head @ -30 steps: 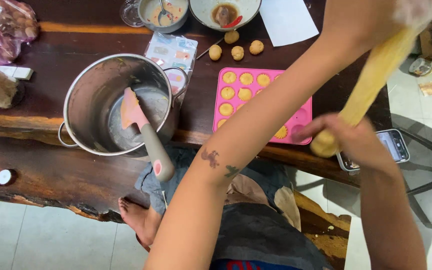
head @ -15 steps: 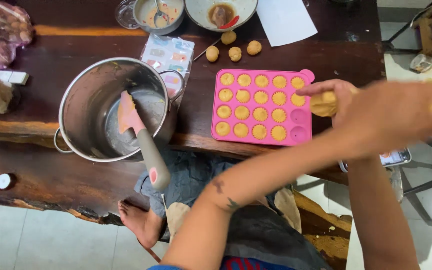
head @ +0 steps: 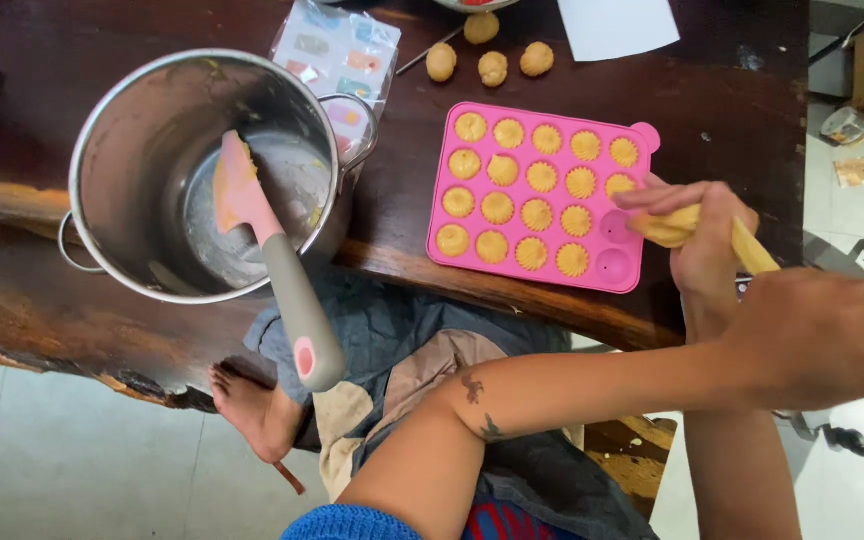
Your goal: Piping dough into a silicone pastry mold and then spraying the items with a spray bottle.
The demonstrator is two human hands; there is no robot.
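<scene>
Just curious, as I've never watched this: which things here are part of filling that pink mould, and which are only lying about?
In use: pink mould, piping bag, right hand, left hand.

Lying about: steel pot, spatula, dough balls, white paper, printed packet.

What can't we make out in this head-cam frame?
- Piping bag, head view: upper part hidden behind the left hand; the grip itself is unseen.
- Bag tip: wrapped by the right hand.
- Bowl at the top edge: cut off by the frame.
- Pot bottom: partly hidden by the spatula.
</scene>
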